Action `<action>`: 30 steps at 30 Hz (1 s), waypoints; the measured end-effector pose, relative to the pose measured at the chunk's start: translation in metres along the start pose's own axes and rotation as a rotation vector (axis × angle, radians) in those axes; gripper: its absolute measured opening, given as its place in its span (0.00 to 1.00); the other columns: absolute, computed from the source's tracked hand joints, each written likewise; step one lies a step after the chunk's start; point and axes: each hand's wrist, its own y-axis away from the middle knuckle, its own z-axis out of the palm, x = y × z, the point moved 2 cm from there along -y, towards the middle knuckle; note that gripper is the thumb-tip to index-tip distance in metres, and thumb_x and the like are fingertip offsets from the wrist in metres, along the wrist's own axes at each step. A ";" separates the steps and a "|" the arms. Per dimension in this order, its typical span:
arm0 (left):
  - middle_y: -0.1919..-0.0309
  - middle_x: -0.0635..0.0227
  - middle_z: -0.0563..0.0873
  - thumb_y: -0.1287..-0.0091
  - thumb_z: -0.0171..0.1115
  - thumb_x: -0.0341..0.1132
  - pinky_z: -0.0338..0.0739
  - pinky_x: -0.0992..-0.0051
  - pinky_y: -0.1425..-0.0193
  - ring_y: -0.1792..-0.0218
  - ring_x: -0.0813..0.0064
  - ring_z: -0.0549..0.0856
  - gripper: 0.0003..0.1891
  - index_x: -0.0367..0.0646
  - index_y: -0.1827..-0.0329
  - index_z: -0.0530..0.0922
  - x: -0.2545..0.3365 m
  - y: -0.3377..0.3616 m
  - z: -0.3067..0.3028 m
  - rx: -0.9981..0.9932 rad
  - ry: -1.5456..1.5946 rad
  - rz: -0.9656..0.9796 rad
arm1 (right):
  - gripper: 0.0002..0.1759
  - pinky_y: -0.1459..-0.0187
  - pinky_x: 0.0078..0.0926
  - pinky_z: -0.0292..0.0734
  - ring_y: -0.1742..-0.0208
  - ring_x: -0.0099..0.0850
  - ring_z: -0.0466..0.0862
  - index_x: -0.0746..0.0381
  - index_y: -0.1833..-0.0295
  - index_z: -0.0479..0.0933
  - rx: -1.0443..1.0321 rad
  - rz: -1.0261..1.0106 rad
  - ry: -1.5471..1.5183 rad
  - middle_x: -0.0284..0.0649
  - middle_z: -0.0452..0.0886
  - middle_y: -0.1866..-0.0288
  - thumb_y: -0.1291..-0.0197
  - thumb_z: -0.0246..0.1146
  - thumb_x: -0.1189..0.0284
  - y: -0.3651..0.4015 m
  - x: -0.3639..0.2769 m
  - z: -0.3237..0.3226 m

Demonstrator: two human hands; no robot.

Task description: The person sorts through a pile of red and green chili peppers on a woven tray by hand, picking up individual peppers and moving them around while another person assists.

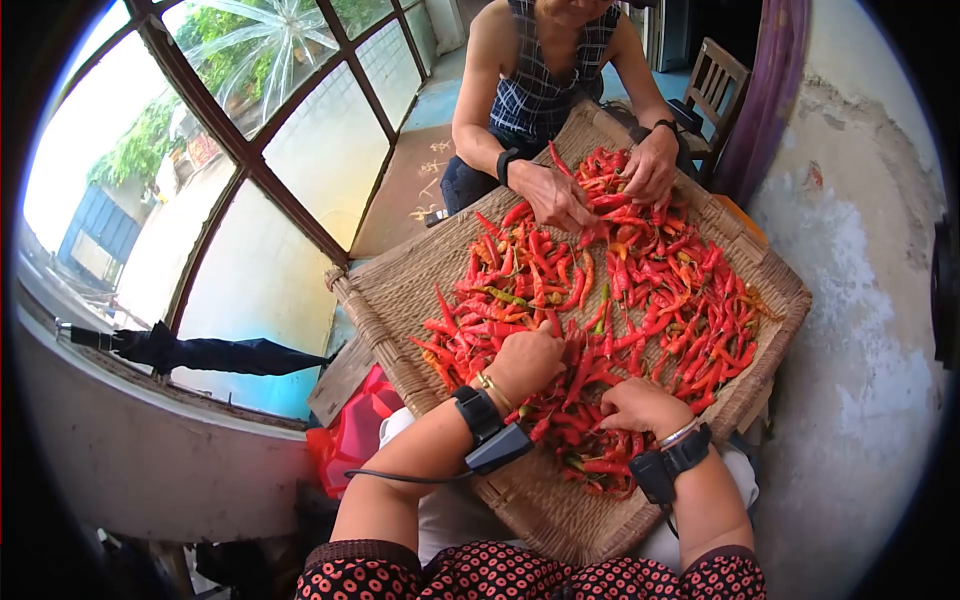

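Many red chili peppers [690,300], a few of them orange or green, lie spread over a woven tray [400,290]. My left hand [528,362] reaches into the near left of the pile. Its fingers are closed, with a red chili pepper [554,323] showing at the fingertips. To its right, my right hand [645,405] rests low over the peppers near the tray's front. Those fingers are curled inward, and whatever is between them is hidden. Both wrists carry a bracelet and a black strapped device.
Across the tray a seated person works in the peppers with both hands [600,190]. A folded black umbrella [230,354] hangs by the window at left. A red bag [350,430] lies below the tray's left side. A wooden chair [715,95] stands behind, beside the wall [850,280].
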 end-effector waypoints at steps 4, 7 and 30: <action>0.64 0.60 0.76 0.47 0.63 0.40 0.77 0.63 0.64 0.65 0.60 0.81 0.16 0.46 0.57 0.78 0.001 0.011 0.005 -0.042 0.046 0.072 | 0.21 0.54 0.38 0.72 0.56 0.41 0.80 0.55 0.55 0.78 0.050 -0.050 0.081 0.42 0.81 0.62 0.55 0.66 0.56 0.002 0.004 0.004; 0.63 0.60 0.76 0.48 0.64 0.39 0.77 0.64 0.63 0.64 0.60 0.81 0.20 0.48 0.50 0.77 0.004 0.017 -0.001 -0.099 0.023 0.085 | 0.19 0.55 0.38 0.72 0.56 0.41 0.80 0.55 0.57 0.78 0.040 -0.051 0.059 0.41 0.81 0.63 0.55 0.66 0.58 0.002 0.006 0.008; 0.78 0.75 0.81 0.35 0.57 0.39 0.68 0.87 0.77 0.81 0.89 0.73 0.12 0.38 0.64 0.80 -0.022 -0.014 -0.045 -0.013 1.298 -0.210 | 0.10 0.73 0.22 0.70 0.78 0.22 0.76 0.63 0.63 0.80 0.212 -0.228 -0.474 0.35 0.77 0.80 0.48 0.63 0.68 0.007 0.005 -0.022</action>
